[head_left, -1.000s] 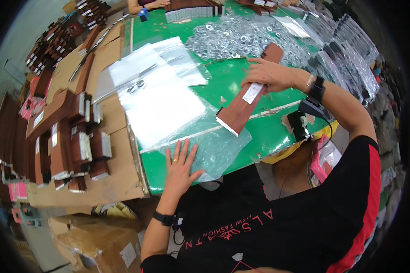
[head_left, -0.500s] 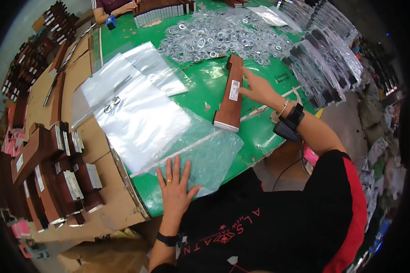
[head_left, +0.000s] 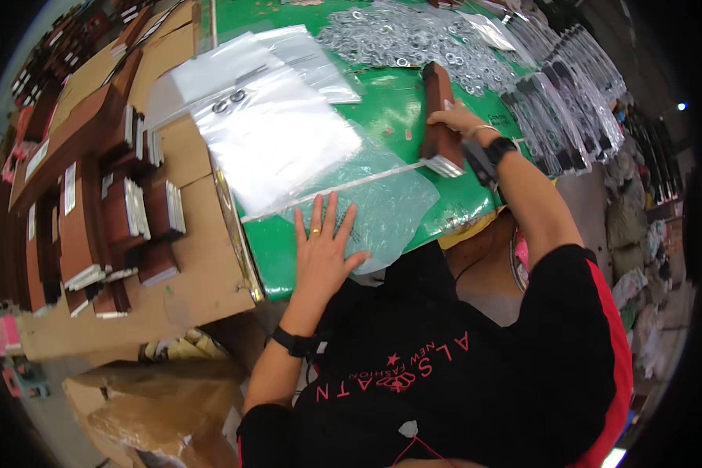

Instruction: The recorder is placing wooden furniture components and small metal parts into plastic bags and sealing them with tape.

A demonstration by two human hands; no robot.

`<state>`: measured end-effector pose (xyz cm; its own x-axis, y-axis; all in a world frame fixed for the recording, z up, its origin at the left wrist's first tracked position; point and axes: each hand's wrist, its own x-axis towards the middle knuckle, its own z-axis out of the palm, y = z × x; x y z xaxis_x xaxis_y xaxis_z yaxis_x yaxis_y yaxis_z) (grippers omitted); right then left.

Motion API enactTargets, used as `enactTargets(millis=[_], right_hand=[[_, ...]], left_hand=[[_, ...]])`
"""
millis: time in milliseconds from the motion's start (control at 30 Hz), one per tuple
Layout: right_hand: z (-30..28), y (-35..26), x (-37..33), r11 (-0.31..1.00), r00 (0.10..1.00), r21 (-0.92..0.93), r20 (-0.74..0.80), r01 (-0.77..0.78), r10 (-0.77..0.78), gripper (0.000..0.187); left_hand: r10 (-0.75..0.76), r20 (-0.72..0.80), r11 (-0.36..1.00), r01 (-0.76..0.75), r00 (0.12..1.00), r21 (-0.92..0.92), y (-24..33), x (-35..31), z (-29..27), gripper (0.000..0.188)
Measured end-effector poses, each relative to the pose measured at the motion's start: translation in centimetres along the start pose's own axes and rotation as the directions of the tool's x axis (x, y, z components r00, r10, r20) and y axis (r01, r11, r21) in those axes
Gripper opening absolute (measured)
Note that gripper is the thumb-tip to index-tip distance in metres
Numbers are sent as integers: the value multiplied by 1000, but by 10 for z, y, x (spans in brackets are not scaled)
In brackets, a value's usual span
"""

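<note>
My left hand (head_left: 324, 246) lies flat, fingers spread, on the near end of a clear plastic bag (head_left: 402, 199) at the front edge of the green table. This bag is part of a pile of clear bags (head_left: 277, 136). To the right, my right hand (head_left: 462, 118) grips a long brown wood-grain bundle of slats (head_left: 437, 97) by its right side, the thumb across its upper face. White layered ends show at the bundle's near end. Whether the bundle is lifted off the table I cannot tell.
A heap of bagged metal rings (head_left: 402, 39) covers the table's far side. Bagged dark parts (head_left: 550, 117) stand in rows at the right. Brown slat bundles (head_left: 86, 210) are stacked on cardboard (head_left: 203, 257) at the left. A brown-wrapped package (head_left: 160, 413) lies below.
My right hand has closed around the brown slat bundle, which has turned and tilted slightly. My left hand stays flat on the bag. The whole view has shifted, lower parts now showing more.
</note>
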<state>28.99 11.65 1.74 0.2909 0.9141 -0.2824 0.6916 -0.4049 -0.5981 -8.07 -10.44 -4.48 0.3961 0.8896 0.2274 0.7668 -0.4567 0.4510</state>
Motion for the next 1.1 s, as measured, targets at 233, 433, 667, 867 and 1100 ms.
enactTargets(millis=[233,433,667,867,1100], right_hand=[[-38,-53,-129,665,657,76,105,743,-746,100],[23,-76,-186,421,442,-137,356,896,-824,97],[85,-47,-162,200,229,-113,449,973,-864,92],[78,-40,-151,341,292,67,382,938,-877,90],[15,-57,-168,552,487,355,262,754,-833,85]], left_hand=[[77,-132,997,-73,988,39,13,-4,-16,79],[193,-127,979,-182,973,91,19,-19,-4,44],[163,-195,987,-159,967,37,39,-37,-19,44],[150,-161,987,-138,975,85,40,-38,-12,35],[52,-299,998,-59,953,-15,30,26,-28,14]])
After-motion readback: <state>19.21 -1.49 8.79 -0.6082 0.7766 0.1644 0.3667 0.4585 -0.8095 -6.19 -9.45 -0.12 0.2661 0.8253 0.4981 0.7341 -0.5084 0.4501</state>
